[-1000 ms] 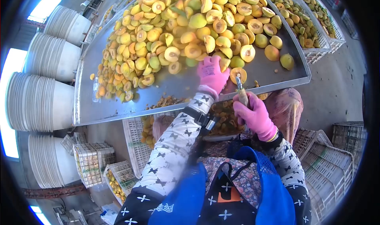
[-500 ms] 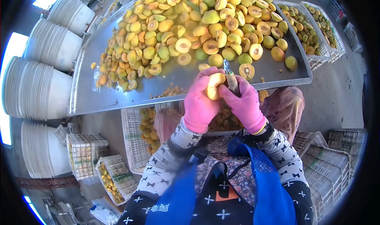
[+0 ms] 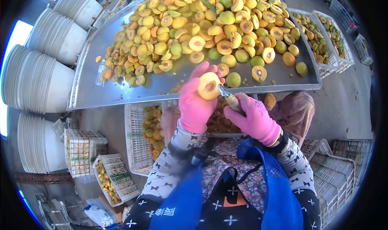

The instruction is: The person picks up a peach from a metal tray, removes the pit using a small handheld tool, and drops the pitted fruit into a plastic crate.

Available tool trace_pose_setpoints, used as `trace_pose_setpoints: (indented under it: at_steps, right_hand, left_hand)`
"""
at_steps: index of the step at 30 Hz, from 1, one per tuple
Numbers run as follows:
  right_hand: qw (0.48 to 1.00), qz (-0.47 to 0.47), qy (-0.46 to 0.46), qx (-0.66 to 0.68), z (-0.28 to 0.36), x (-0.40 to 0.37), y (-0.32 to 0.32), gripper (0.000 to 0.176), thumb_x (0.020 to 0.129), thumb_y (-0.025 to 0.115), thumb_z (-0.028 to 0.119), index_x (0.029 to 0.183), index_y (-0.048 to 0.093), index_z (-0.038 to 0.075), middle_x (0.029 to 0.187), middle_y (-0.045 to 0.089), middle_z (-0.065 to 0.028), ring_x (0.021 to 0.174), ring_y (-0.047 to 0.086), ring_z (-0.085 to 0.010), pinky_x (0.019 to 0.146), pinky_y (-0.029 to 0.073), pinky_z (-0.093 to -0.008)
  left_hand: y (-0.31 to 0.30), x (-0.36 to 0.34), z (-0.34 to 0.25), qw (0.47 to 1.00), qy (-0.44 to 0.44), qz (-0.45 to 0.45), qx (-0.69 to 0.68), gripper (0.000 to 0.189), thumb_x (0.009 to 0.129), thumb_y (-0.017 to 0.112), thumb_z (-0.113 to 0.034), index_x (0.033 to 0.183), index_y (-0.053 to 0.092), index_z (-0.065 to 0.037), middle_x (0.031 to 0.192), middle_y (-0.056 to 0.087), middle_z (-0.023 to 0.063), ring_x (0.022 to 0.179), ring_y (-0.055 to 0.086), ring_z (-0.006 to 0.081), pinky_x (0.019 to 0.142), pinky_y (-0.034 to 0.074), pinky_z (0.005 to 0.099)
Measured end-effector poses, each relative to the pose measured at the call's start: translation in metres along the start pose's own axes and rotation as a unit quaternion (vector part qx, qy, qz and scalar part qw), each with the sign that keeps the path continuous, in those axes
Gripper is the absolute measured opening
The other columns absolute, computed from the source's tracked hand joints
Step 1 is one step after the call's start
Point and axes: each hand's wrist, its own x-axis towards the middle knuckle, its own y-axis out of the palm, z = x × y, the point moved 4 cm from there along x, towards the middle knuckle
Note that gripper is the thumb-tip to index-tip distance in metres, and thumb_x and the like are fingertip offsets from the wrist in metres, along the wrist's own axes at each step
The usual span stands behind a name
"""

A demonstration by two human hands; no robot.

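My left hand (image 3: 196, 104), in a pink glove, holds a halved yellow peach (image 3: 209, 86) with its cut face and brown centre turned up. In my right hand (image 3: 254, 118), also gloved in pink, is a pitting spoon (image 3: 232, 100) with a pale handle and a metal tip. That tip meets the right edge of the peach half's cut face. Both hands are over the near edge of a metal table (image 3: 153, 93), where a large heap of halved and whole peaches (image 3: 173, 40) lies.
Below the table edge stands a white crate (image 3: 135, 139) with peach pieces. More filled crates (image 3: 329, 64) are at the right, and stacked crates (image 3: 329, 181) at lower right. Stacked white tubs (image 3: 36, 78) line the left. A plastic bottle (image 3: 101, 72) lies on the table.
The peach half has turned so its cut face shows upward. My right hand has lowered and drawn back, and the spoon tip now points left at the fruit.
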Motion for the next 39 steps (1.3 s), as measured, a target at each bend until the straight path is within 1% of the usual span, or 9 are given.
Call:
trace_pose_setpoints:
  at_steps: [5, 15, 24, 27, 30, 31, 33, 35, 39]
  right_hand:
    - [0.985, -0.066, -0.046, -0.154, -0.009, 0.001, 0.006, 0.033, 0.085, 0.072, 0.019, 0.11, 0.059, 0.002, 0.093, 0.067, -0.0187, 0.079, 0.066, -0.0399, 0.068, 0.052, -0.045]
    - [0.952, -0.011, -0.046, -0.301, -0.017, 0.005, 0.012, 0.033, 0.083, 0.069, 0.019, 0.108, 0.053, 0.004, 0.086, 0.062, -0.0167, 0.075, 0.064, -0.0391, 0.064, 0.05, -0.0471]
    - [0.998, 0.061, 0.019, 0.011, -0.016, -0.004, 0.029, 0.026, 0.082, 0.068, 0.017, 0.095, 0.052, 0.001, 0.074, 0.062, -0.0228, 0.073, 0.063, -0.0425, 0.062, 0.05, -0.048]
    - [0.961, 0.116, 0.179, 0.177, -0.014, -0.002, 0.036, 0.027, 0.083, 0.071, 0.018, 0.094, 0.054, 0.0, 0.071, 0.061, -0.0195, 0.07, 0.064, -0.0378, 0.061, 0.049, -0.0451]
    - [0.993, 0.019, -0.074, -0.092, -0.029, -0.006, 0.044, 0.028, 0.085, 0.07, 0.021, 0.094, 0.054, -0.001, 0.068, 0.06, -0.0119, 0.06, 0.063, -0.0248, 0.056, 0.049, -0.038]
    - [0.996, 0.079, 0.046, 0.006, -0.029, -0.006, 0.043, 0.023, 0.087, 0.066, 0.019, 0.095, 0.055, 0.0, 0.068, 0.059, -0.0086, 0.057, 0.059, -0.0205, 0.054, 0.047, -0.0352]
    - [0.922, 0.185, 0.275, 0.198, -0.014, -0.006, 0.035, 0.013, 0.09, 0.058, 0.013, 0.096, 0.057, 0.002, 0.068, 0.059, -0.0022, 0.05, 0.053, -0.0118, 0.049, 0.043, -0.0296]
    - [0.867, 0.221, 0.267, 0.358, -0.007, -0.007, 0.038, 0.013, 0.089, 0.059, 0.012, 0.095, 0.057, 0.001, 0.063, 0.057, -0.0033, 0.046, 0.051, -0.0123, 0.046, 0.042, -0.0283]
    - [0.78, 0.27, 0.296, 0.482, -0.007, -0.011, 0.036, 0.015, 0.087, 0.062, 0.011, 0.093, 0.058, -0.002, 0.056, 0.054, -0.004, 0.044, 0.05, -0.0129, 0.044, 0.04, -0.0265]
  left_hand:
    - [0.008, -0.004, 0.007, 0.994, -0.033, 0.081, -0.061, 0.048, 0.096, 0.05, -0.03, 0.133, 0.052, 0.0, 0.131, 0.058, 0.0207, 0.121, 0.054, 0.0382, 0.105, 0.044, 0.0509]
    - [0.01, -0.009, 0.019, 1.0, -0.007, -0.023, -0.002, 0.028, 0.096, 0.06, -0.013, 0.122, 0.055, -0.005, 0.114, 0.063, 0.0151, 0.103, 0.06, 0.0294, 0.094, 0.051, 0.0453]
    - [0.017, -0.012, 0.008, 0.989, 0.012, -0.085, 0.12, 0.033, 0.1, 0.057, -0.029, 0.121, 0.055, -0.003, 0.107, 0.065, 0.0144, 0.095, 0.065, 0.0261, 0.08, 0.057, 0.0385]
    - [0.015, -0.007, 0.005, 0.978, 0.018, -0.11, 0.176, 0.04, 0.102, 0.053, -0.039, 0.115, 0.057, -0.001, 0.098, 0.067, 0.0141, 0.083, 0.067, 0.0249, 0.071, 0.058, 0.0369]
    - [0.007, -0.002, 0.01, 0.962, -0.006, -0.109, 0.252, 0.045, 0.102, 0.05, -0.044, 0.107, 0.06, 0.0, 0.091, 0.067, 0.0136, 0.073, 0.067, 0.0238, 0.064, 0.056, 0.0343]
    - [0.005, 0.0, 0.008, 0.962, -0.047, -0.09, 0.253, 0.046, 0.102, 0.05, -0.044, 0.104, 0.061, 0.0, 0.09, 0.067, 0.0133, 0.071, 0.066, 0.0234, 0.062, 0.056, 0.0331]
    - [0.007, 0.0, 0.007, 0.964, -0.1, -0.075, 0.235, 0.046, 0.102, 0.049, -0.045, 0.1, 0.062, 0.0, 0.088, 0.066, 0.0137, 0.069, 0.065, 0.0233, 0.06, 0.054, 0.0316]
    - [0.017, -0.003, 0.003, 0.969, -0.125, -0.086, 0.195, 0.047, 0.103, 0.048, -0.045, 0.098, 0.062, 0.0, 0.087, 0.066, 0.0152, 0.069, 0.065, 0.0237, 0.059, 0.054, 0.0312]
    - [0.015, 0.004, 0.004, 0.966, -0.053, 0.112, 0.226, 0.05, 0.104, 0.041, -0.045, 0.096, 0.062, 0.001, 0.084, 0.066, 0.0181, 0.069, 0.066, 0.0256, 0.057, 0.053, 0.0324]
